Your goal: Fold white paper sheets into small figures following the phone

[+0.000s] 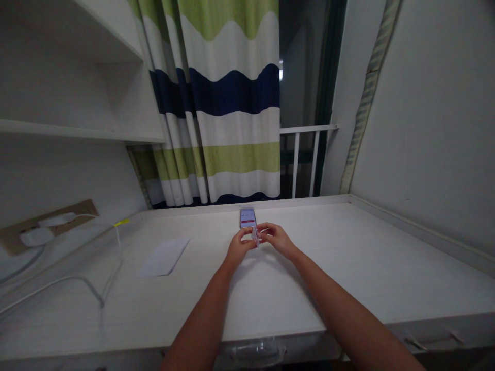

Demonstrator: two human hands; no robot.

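Note:
Both of my hands meet over the middle of the white desk. Between them stands a small folded piece of white paper, held upright on edge. My left hand pinches it from the left with thumb and fingers. From the other side, my right hand grips its right part with bent fingers. Just beyond the fingers lies a phone with its screen lit. The paper's exact shape is partly hidden by my fingertips.
A stack of white paper lies to the left. White cables run from a power strip on the left wall. A striped curtain hangs behind the desk, with a white railing beside it. Shelves overhang the left side.

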